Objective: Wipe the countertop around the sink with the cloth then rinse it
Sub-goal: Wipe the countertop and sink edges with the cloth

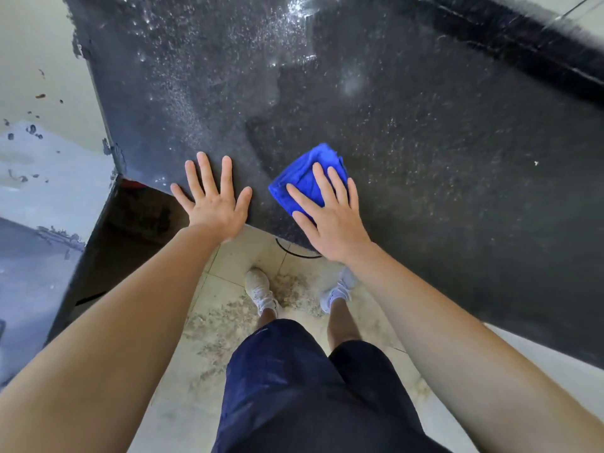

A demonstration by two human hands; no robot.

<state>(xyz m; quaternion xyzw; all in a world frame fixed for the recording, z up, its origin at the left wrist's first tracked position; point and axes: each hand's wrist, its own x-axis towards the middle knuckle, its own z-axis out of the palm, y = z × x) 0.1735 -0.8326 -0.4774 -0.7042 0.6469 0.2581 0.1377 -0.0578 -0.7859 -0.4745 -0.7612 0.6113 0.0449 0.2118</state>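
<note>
A folded blue cloth (305,178) lies on the black speckled countertop (408,142) close to its front edge. My right hand (327,214) presses flat on the cloth with straight fingers, covering its near half. Just left of it, my left hand (214,199) rests flat on the bare counter at the front edge, fingers spread, holding nothing. A wet, shiny patch covers the counter to the left of and beyond the cloth. No sink is in view.
The counter's left end meets a pale wall (39,60). A dark raised strip (523,37) runs along the back right. Below the front edge are a tiled floor (228,322) with grit and my feet in white shoes (260,291).
</note>
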